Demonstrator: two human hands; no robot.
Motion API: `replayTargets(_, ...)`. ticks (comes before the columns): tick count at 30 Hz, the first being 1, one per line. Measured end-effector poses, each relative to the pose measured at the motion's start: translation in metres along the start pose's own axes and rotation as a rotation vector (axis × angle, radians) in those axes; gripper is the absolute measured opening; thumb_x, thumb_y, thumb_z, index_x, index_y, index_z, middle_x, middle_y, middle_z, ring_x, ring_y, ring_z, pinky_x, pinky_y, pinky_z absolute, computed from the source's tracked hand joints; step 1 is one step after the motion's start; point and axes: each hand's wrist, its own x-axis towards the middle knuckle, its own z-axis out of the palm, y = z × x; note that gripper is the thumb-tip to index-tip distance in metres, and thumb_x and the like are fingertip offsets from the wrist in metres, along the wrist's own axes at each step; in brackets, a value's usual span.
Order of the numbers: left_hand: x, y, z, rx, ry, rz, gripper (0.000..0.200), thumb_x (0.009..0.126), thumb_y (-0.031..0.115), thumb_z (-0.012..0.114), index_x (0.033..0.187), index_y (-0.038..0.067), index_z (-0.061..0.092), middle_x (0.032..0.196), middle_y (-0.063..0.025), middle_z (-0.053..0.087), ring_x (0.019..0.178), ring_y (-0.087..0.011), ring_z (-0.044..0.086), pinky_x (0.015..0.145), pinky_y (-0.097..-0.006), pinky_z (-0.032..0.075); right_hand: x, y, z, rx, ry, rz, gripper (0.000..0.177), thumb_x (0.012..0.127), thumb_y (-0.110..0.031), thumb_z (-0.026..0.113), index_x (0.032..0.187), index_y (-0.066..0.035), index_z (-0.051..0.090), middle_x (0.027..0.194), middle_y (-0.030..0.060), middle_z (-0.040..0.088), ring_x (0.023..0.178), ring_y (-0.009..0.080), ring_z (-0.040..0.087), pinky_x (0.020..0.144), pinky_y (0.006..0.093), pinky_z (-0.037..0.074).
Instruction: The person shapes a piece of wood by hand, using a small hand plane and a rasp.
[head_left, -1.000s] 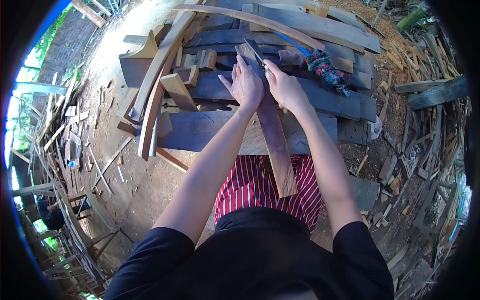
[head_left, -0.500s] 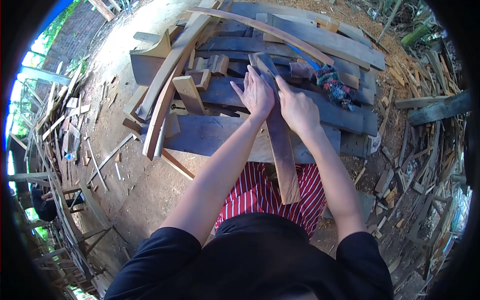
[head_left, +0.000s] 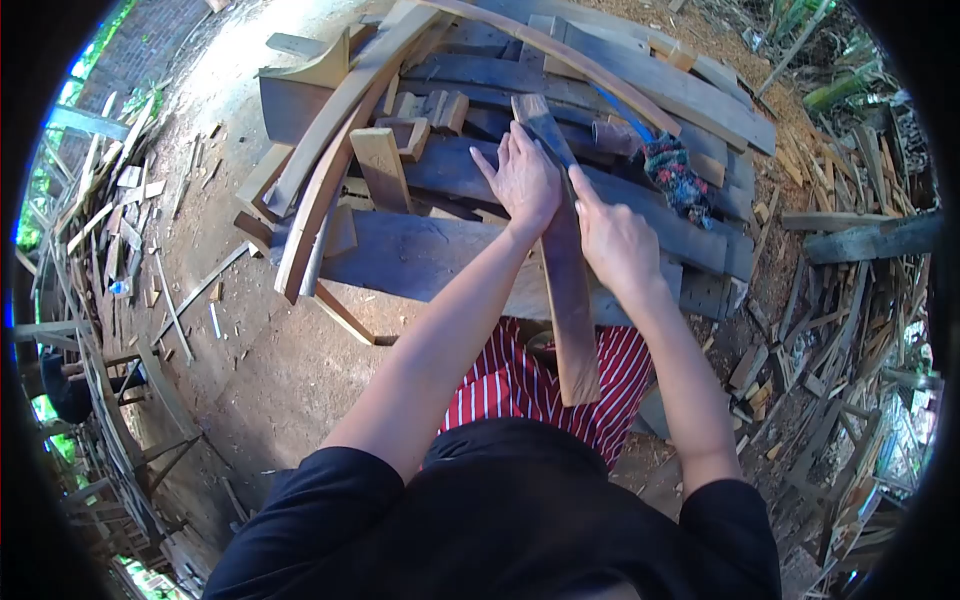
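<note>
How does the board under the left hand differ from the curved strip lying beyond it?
The board looks straight; the curved strip bows. The board is broader, the curved strip slimmer. The board's near end overhangs the striped trousers; the curved strip lies farther off. Both look wooden.

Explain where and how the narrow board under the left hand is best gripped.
Best, I'd judge, to grip the narrow board by its near end, coming from the wearer's side, thumb above and fingers beneath. That end juts past the plank bench over the striped trousers, leaving its long edges free, while the left hand rests on the far half.
</note>
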Motion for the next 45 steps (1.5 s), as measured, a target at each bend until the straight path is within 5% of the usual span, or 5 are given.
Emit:
replayTargets(7,0.001,0.005,-0.002,-0.029,0.056,0.023,0.054,0.092,0.016,0.052,0.139,-0.004,0.035,0.136,-0.0161,0.053,0.137,-0.0256,0.041,0.118,-0.0575,0.003,-0.013,-0.002,-0.007,-0.025,-0.044,0.039,0.044,0.098,-0.028,0.048,0.141,-0.026,0.044,0.077,0.0211,0.069,0.075,0.0402,0.07,0.068,0.0515,0.057)
replayTargets(11,0.0,0.012,-0.016,-0.033,-0.09,-0.024,0.052,0.092,0.013,0.05,0.138,-0.005,0.035,0.134,-0.0148,0.055,0.136,-0.0263,0.042,0.118,-0.0582,0.002,0.006,-0.002,0.005,-0.001,0.036,0.02,0.044,0.098,-0.028,0.047,0.142,-0.027,0.044,0.078,0.0214,0.07,0.075,0.0404,0.07,0.068,0.0513,0.057)
replayTargets(16,0.001,0.007,0.002,-0.004,0.079,0.022,0.049,0.096,0.021,0.043,0.14,0.0,0.037,0.129,-0.0111,0.059,0.132,-0.0251,0.045,0.117,-0.06,0.003,-0.007,0.0,0.008,0.025,0.024,0.04,0.044,0.099,-0.029,0.046,0.142,-0.026,0.043,0.08,0.0236,0.069,0.077,0.0413,0.07,0.068,0.0527,0.057)
replayTargets(20,0.003,0.009,-0.002,-0.027,-0.037,-0.037,0.049,0.096,0.019,0.043,0.141,0.0,0.037,0.128,-0.0116,0.059,0.13,-0.0251,0.048,0.117,-0.06,0.002,0.006,0.001,0.011,0.056,0.047,0.02,0.043,0.099,-0.028,0.045,0.142,-0.025,0.043,0.08,0.0231,0.069,0.076,0.0411,0.07,0.066,0.0527,0.057)
replayTargets(45,0.005,0.01,-0.006,-0.063,-0.109,-0.052,0.059,0.09,0.018,0.054,0.141,-0.003,0.034,0.128,-0.0114,0.057,0.132,-0.0249,0.046,0.117,-0.0606,-0.002,0.043,0.003,0.015,0.079,0.023,0.04,0.04,0.1,-0.028,0.043,0.14,-0.025,0.044,0.091,0.023,0.07,0.088,0.0408,0.069,0.072,0.0527,0.056)
